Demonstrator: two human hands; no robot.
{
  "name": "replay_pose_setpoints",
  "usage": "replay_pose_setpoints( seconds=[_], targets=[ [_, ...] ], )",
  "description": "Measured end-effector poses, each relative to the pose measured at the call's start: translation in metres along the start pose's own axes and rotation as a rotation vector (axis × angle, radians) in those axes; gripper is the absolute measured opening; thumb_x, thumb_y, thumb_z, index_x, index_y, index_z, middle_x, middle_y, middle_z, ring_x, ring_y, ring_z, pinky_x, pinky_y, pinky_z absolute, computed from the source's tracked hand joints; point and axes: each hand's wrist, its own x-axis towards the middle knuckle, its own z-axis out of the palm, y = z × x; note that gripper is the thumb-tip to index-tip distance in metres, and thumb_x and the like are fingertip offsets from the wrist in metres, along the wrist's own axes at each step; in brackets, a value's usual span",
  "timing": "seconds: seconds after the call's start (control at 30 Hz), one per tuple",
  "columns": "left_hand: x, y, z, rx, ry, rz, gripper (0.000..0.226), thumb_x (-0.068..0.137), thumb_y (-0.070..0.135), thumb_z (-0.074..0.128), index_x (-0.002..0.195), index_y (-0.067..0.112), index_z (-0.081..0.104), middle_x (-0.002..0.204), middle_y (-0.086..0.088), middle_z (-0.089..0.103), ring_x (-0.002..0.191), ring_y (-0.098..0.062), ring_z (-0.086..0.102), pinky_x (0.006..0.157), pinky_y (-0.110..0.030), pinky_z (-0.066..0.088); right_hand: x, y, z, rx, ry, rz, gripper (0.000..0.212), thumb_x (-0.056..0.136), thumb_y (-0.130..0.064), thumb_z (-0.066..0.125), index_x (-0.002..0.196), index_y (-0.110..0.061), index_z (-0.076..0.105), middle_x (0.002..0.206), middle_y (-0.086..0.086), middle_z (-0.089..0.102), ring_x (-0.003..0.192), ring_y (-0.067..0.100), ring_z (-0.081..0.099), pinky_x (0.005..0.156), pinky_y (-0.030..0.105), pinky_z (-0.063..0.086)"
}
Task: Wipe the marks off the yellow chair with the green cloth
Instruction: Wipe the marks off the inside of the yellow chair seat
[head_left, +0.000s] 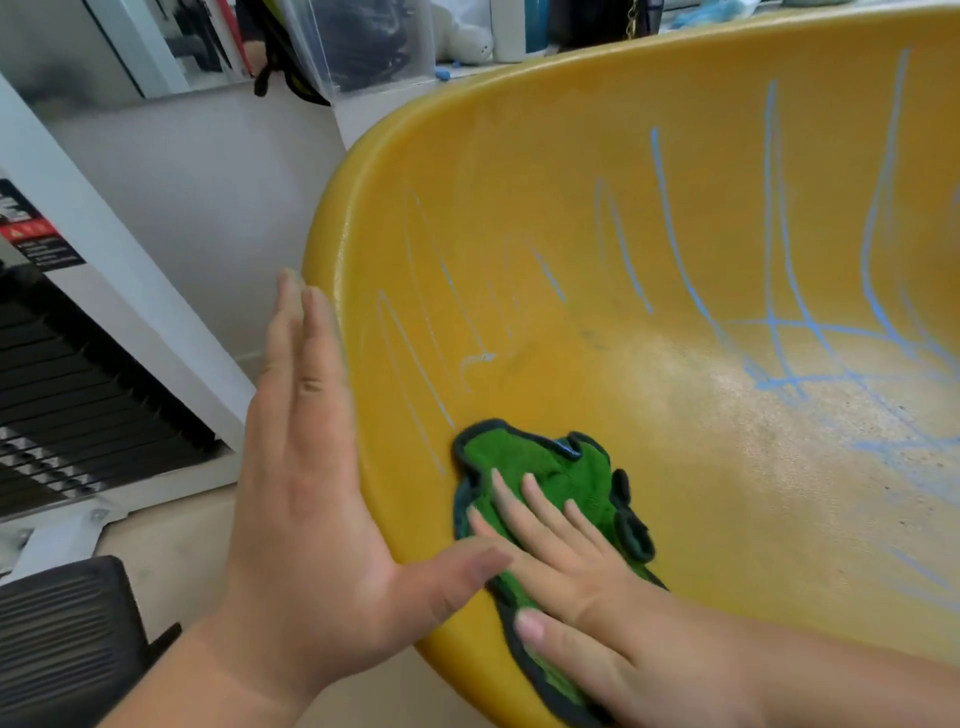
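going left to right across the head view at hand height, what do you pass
black slatted panel → left hand → green cloth → bold blue marks. The right hand lies flat on the cloth and overlaps it, so it has no clear place in the order.

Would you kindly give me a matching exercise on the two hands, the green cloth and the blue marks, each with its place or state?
1. left hand
2. right hand
3. green cloth
4. blue marks

A. brightest toward the picture's right edge
B. flat against the yellow chair's outer rim
C. presses the cloth, fingers straight
D. on the seat, under a hand

Pairs: 1-B, 2-C, 3-D, 4-A
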Motion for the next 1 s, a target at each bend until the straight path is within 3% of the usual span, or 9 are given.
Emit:
replay_pose_setpoints(
  seconds=[0.17, 0.3, 0.43, 0.57, 0.67, 0.73, 0.8, 0.9, 1.0],
  targets=[
    [0.000, -0.001, -0.002, 0.025, -0.026, 0.000, 0.132, 0.069, 0.091, 0.037, 0.153, -0.006, 0.005, 0.163, -0.020, 0.002, 0.153, -0.024, 0.001, 0.122, -0.031, 0.006, 0.044, 0.099, -0.042, -0.340, 0.256, 0.407, 0.093, 0.053, -0.104, -0.011, 0.136, -0.067, -0.033, 0.157, -0.014, -0.042, 0.152, 0.023, -0.028, 0.123, 0.059, -0.011],
    [-0.002, 0.000, -0.003, 0.037, -0.032, -0.005, 0.135, 0.066, 0.093, 0.037, 0.153, -0.004, 0.006, 0.163, -0.018, 0.003, 0.152, -0.018, -0.001, 0.120, -0.022, 0.003, 0.076, 0.151, -0.091, -0.243, 0.512, 0.756, 0.099, 0.063, -0.103, 0.002, 0.151, -0.058, -0.017, 0.165, -0.008, -0.029, 0.154, 0.029, -0.022, 0.120, 0.064, -0.011],
    [-0.003, -0.003, -0.002, 0.021, -0.018, -0.003, 0.136, 0.065, 0.094, 0.038, 0.153, -0.004, 0.008, 0.163, -0.018, 0.004, 0.152, -0.018, 0.000, 0.121, -0.025, 0.005, 0.103, 0.105, -0.063, -0.123, 0.431, 0.531, 0.074, 0.085, -0.084, 0.006, 0.148, -0.057, -0.021, 0.163, -0.010, -0.033, 0.152, 0.028, -0.028, 0.121, 0.064, -0.009],
    [-0.002, -0.003, -0.003, 0.014, -0.014, 0.006, 0.133, 0.067, 0.092, 0.039, 0.152, -0.006, 0.010, 0.162, -0.021, 0.006, 0.153, -0.021, 0.003, 0.121, -0.028, 0.008, 0.066, 0.013, -0.016, -0.006, 0.302, 0.064, 0.053, 0.102, -0.061, 0.011, 0.143, -0.061, -0.024, 0.158, -0.024, -0.037, 0.147, 0.009, -0.037, 0.123, 0.041, -0.018],
    [-0.002, -0.003, -0.003, 0.021, -0.022, 0.003, 0.135, 0.067, 0.092, 0.041, 0.152, -0.007, 0.010, 0.162, -0.022, 0.006, 0.152, -0.021, 0.003, 0.121, -0.026, 0.007, 0.036, 0.024, -0.002, -0.065, 0.247, -0.036, 0.052, 0.099, -0.067, 0.007, 0.142, -0.066, -0.022, 0.158, -0.031, -0.032, 0.149, 0.005, -0.031, 0.122, 0.036, -0.018],
    [-0.002, -0.003, -0.004, 0.034, -0.033, -0.006, 0.136, 0.065, 0.093, 0.042, 0.153, -0.006, 0.009, 0.163, -0.020, 0.004, 0.152, -0.019, 0.002, 0.121, -0.026, 0.006, 0.044, 0.070, -0.020, -0.273, 0.287, 0.130, 0.067, 0.082, -0.088, -0.003, 0.142, -0.066, -0.022, 0.161, -0.023, -0.030, 0.154, 0.014, -0.021, 0.126, 0.048, -0.009],
    [-0.002, -0.002, -0.004, 0.051, -0.039, -0.015, 0.135, 0.064, 0.093, 0.044, 0.154, -0.002, 0.008, 0.163, -0.018, 0.002, 0.152, -0.018, 0.000, 0.121, -0.026, 0.005, 0.058, 0.122, -0.052, -0.343, 0.385, 0.456, 0.091, 0.064, -0.100, -0.009, 0.146, -0.061, -0.020, 0.163, -0.014, -0.029, 0.157, 0.022, -0.011, 0.125, 0.054, -0.002],
    [-0.003, 0.001, -0.005, 0.058, -0.050, -0.046, 0.136, 0.061, 0.092, 0.047, 0.156, 0.004, 0.006, 0.165, -0.014, 0.001, 0.152, -0.015, -0.001, 0.120, -0.020, 0.001, 0.071, 0.163, -0.088, -0.244, 0.507, 0.810, 0.091, 0.075, -0.095, 0.008, 0.153, -0.055, -0.015, 0.165, -0.009, -0.029, 0.156, 0.026, -0.015, 0.123, 0.061, -0.004],
    [-0.003, 0.001, -0.005, 0.044, -0.041, -0.046, 0.138, 0.059, 0.092, 0.049, 0.156, 0.004, 0.007, 0.165, -0.013, 0.001, 0.152, -0.012, -0.001, 0.118, -0.016, 0.000, 0.102, 0.140, -0.081, -0.130, 0.514, 0.803, 0.076, 0.093, -0.080, 0.018, 0.155, -0.051, -0.015, 0.166, -0.004, -0.029, 0.155, 0.032, -0.019, 0.120, 0.066, -0.005]
  ],
)
